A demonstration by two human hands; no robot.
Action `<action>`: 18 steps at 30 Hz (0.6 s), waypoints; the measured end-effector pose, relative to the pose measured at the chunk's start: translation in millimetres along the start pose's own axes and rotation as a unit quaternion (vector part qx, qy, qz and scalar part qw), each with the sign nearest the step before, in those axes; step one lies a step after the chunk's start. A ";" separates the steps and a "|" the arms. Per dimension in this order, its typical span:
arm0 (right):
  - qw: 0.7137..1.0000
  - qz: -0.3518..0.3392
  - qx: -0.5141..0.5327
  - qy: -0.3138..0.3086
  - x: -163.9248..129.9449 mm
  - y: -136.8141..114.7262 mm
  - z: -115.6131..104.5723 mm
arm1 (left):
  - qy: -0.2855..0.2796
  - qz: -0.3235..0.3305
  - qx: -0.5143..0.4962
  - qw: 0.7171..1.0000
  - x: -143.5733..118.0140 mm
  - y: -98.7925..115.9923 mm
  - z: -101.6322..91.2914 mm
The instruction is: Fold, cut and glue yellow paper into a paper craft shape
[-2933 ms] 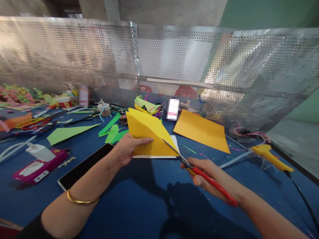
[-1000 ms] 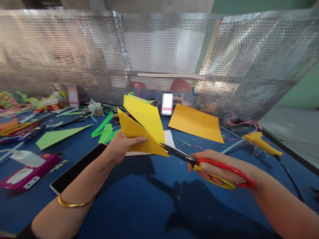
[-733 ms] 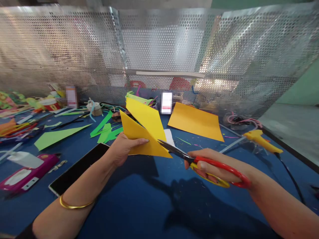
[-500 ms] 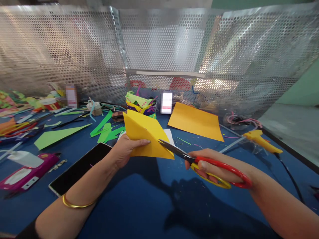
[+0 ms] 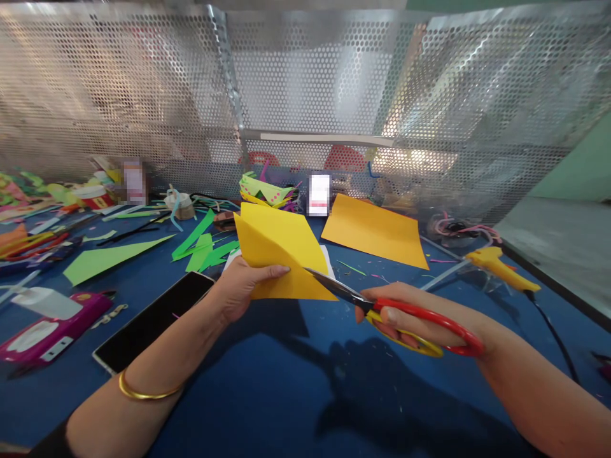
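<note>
So, here's the bench as it stands:

Left hand: the left hand [image 5: 241,287] is closed on the yellow paper [image 5: 279,251], thumb lying across its near face, fingers tucked behind where I can't see them. Gold bangle [image 5: 143,391] on that forearm.

Right hand: the right hand [image 5: 405,315] is wrapped through the red-and-yellow handles of the scissors [image 5: 382,305], firm grip.

Paper: folded, held up off the blue table [image 5: 267,394], between the two hands but closer to the left one. Its lower right corner points at the scissors.

Blades: they point left and slightly up, tips at the paper's lower right edge. Can't tell how far they're parted, the angle is too flat.

Behind the paper: a white sheet [image 5: 328,262] peeks out flat on the table, and an orange sheet [image 5: 375,230] lies further back to the right.

Left side: a black phone [image 5: 153,321] just beside the left forearm, green scraps [image 5: 112,257] beyond it, a pink case [image 5: 50,327] near the edge.

Right side: a yellow glue gun [image 5: 501,267], well apart from the right hand.

Back: a perforated metal screen [image 5: 334,95] around the table.
</note>
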State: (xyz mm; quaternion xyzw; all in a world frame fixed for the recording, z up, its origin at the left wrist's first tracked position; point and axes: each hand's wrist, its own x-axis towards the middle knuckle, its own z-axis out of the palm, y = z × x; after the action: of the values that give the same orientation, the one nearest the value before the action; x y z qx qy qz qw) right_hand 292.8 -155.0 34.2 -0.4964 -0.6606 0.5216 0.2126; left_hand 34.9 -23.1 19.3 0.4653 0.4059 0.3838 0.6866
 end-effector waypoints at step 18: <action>0.997 -0.011 0.027 0.065 20.6 10.2 28.2 | -0.002 -0.029 -0.031 0.999 -0.7 -7.6 2.1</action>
State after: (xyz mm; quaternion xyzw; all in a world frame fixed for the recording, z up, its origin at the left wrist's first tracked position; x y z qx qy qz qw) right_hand 266.1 -150.8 9.8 -0.5165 -0.6364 0.5033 0.2738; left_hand 37.8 -26.4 12.7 0.4326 0.4054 0.3753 0.7125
